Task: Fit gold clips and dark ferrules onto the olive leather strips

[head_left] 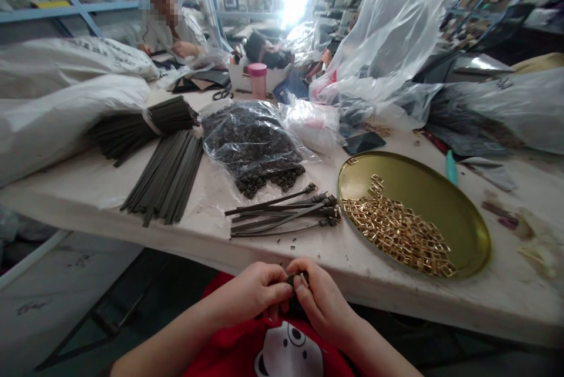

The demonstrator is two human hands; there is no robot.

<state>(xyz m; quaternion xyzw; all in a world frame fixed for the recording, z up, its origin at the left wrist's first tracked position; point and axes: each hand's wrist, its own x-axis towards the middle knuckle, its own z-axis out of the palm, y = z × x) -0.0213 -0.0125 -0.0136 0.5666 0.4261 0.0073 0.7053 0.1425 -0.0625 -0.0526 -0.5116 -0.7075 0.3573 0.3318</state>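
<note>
Just in front of the table's near edge, both of my hands meet over a small dark strap (290,279). My left hand (258,292) is closed and pinches the strap between thumb and fingers. Closed as well, my right hand (321,295) grips a small gold buckle (304,278) at the strap's end; the fingers hide most of both pieces. Beyond my hands lies a small pile of dark straps with buckles (282,215). To the right, a round gold tray (458,206) bears a heap of gold buckles (396,230).
Left on the table are loose dark strips (167,180) and a tied bundle (145,127). A clear bag of small black loops (253,139) lies mid-table. Behind are a pink-lidded jar (258,80), a phone-like dark slab (364,142) and plastic bags. A person (170,19) sits across.
</note>
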